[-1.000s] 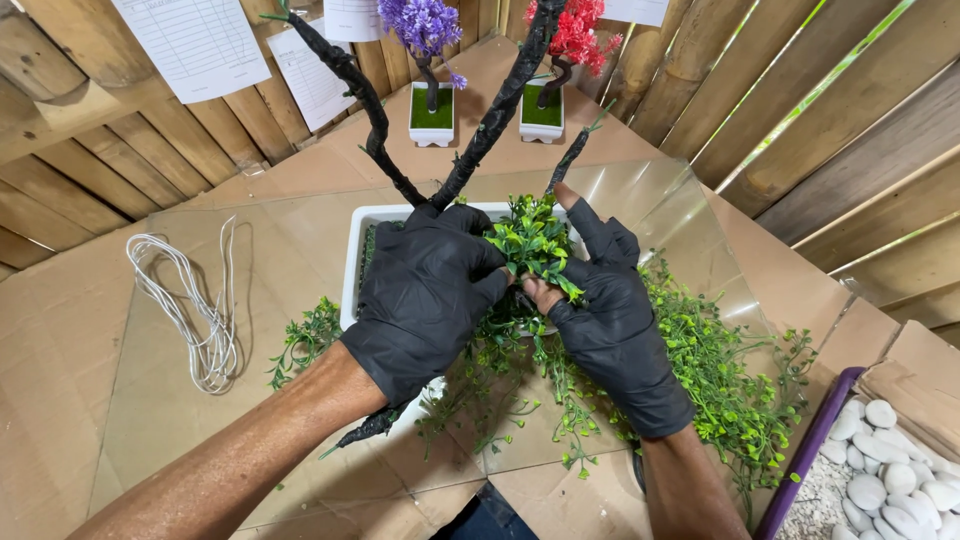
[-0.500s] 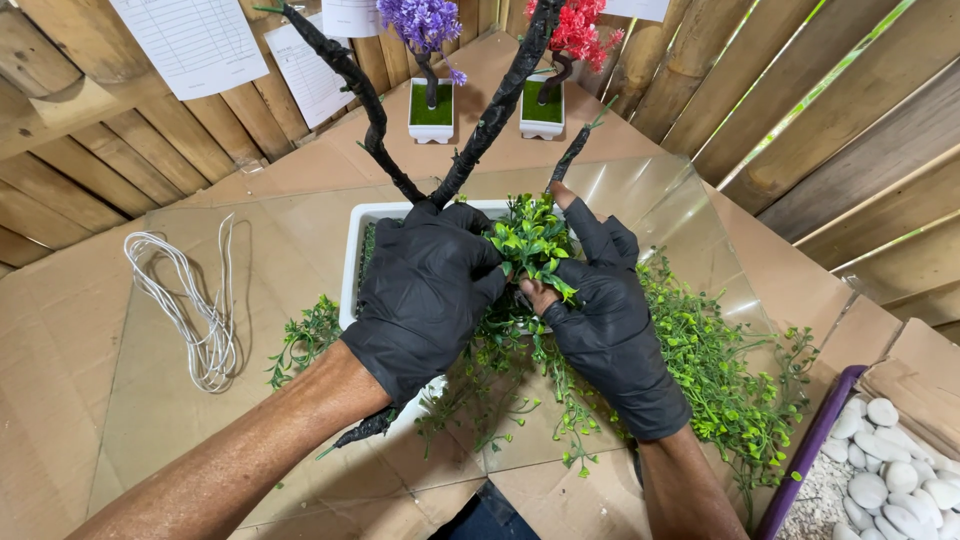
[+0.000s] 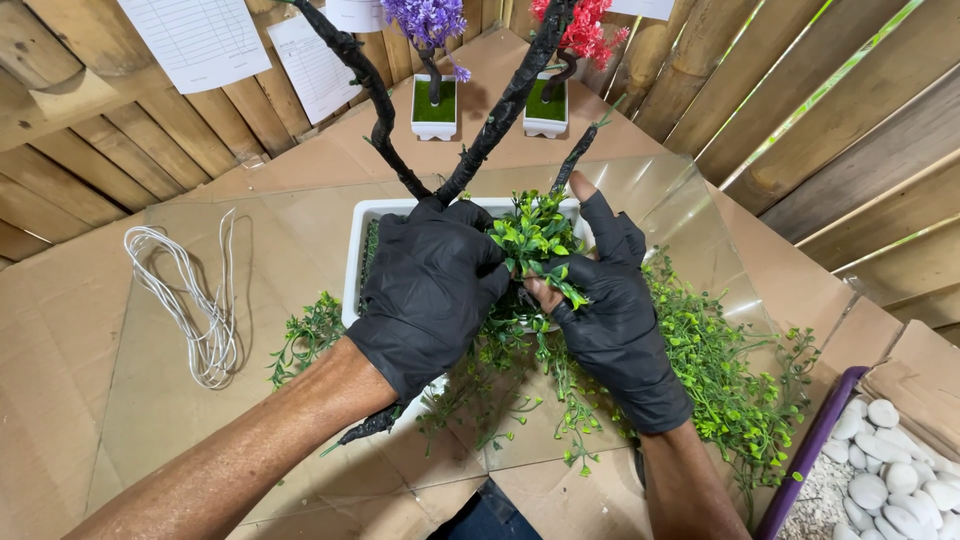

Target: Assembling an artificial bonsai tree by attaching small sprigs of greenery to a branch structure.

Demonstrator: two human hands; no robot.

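Nothing much has shifted since a moment ago: your hands stay pressed together over the white planter (image 3: 362, 262). A loose wire coil (image 3: 190, 300) lies far left. Your left hand (image 3: 430, 285) lies flat against the dark branches (image 3: 385, 120), holding nothing. Your right hand (image 3: 610, 310) pinches a leafy sprig (image 3: 535, 240) above the planter. White pebbles (image 3: 895, 470) sit far right.

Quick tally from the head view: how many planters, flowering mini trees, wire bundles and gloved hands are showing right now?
White rectangular planters: 3, the big one under the hands, plus two small ones at the back.
Small flowering trees: 2, purple and red.
Coiled white wire bundle: 1.
Black-gloved hands: 2, left hand, right hand.
Total: 8.
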